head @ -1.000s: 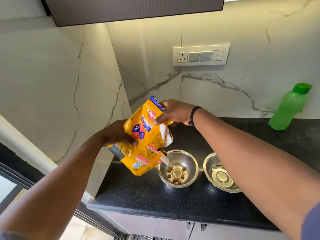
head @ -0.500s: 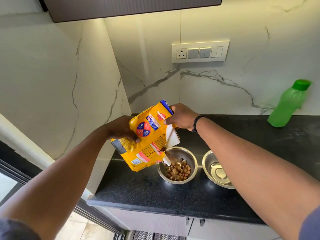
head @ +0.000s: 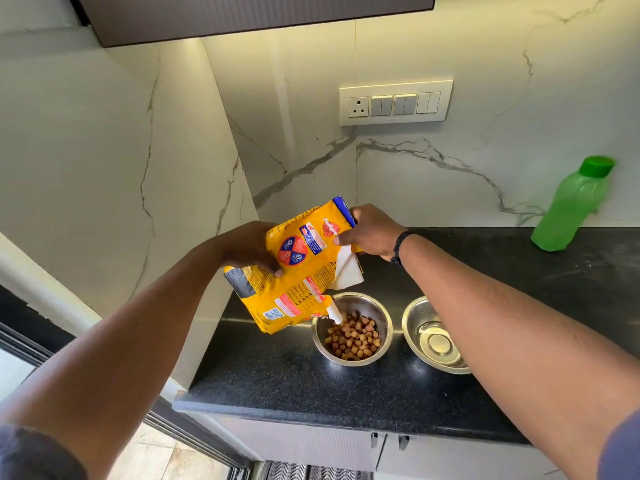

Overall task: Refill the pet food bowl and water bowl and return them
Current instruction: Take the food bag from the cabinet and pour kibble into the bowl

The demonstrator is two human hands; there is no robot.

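You hold the bag (head: 304,268) tight in both hands, left hand (head: 251,249) and right hand (head: 372,233), tipped over the food bowl (head: 351,329) on the desk (head: 277,382). Pour slowly and stop before it spills.

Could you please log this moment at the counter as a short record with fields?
Left hand: grips yellow food bag at its side
Right hand: grips the bag's upper end
Bag: tilted, open corner over the food bowl
Food bowl: steel, holds brown kibble
Water bowl: steel, right of food bowl, partly behind the right forearm, no kibble
Green bottle: capped, by the wall
Surface: black countertop
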